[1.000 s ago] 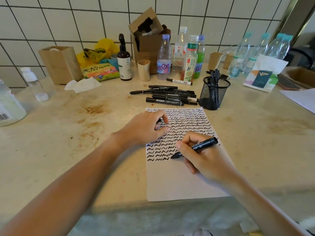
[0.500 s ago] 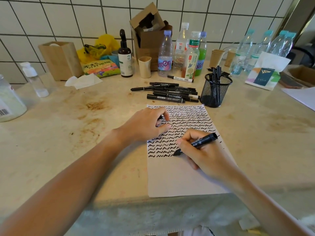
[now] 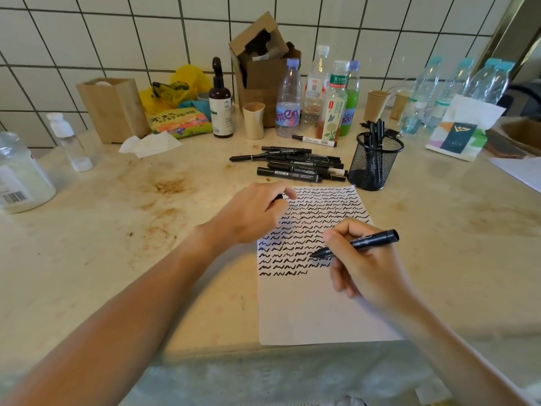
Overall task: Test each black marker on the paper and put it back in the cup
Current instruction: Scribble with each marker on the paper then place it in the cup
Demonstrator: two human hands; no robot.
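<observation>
Marker [image 3: 355,244] sits in the right hand [image 3: 366,268], pinched between thumb and curled fingers [image 3: 339,230], its tip down on the paper [image 3: 316,312] at the right end of a squiggle row, its rear end tilted up and to the right. Paper lies flat on the worktop [image 3: 117,230], its near edge at the worktop's front edge; black wavy lines fill its far half and the near half is blank. The left hand [image 3: 251,215] rests on the paper's far left corner, fingers curled round a small dark thing, likely a cap, though too little of it shows to be sure.

Just beyond the paper stands the cup [image 3: 373,162], a black mesh holder off the paper's far right corner, with a few markers upright in it. Left of the cup, touching or nearly so, lies a pile of markers [image 3: 295,167] on their sides. One white marker [image 3: 314,140] lies behind the pile, by the bottles [image 3: 319,98]. Farther behind the cup, along the tiled wall, stand a cardboard box [image 3: 260,68], a pump bottle [image 3: 220,106] and paper cups [image 3: 253,120].
</observation>
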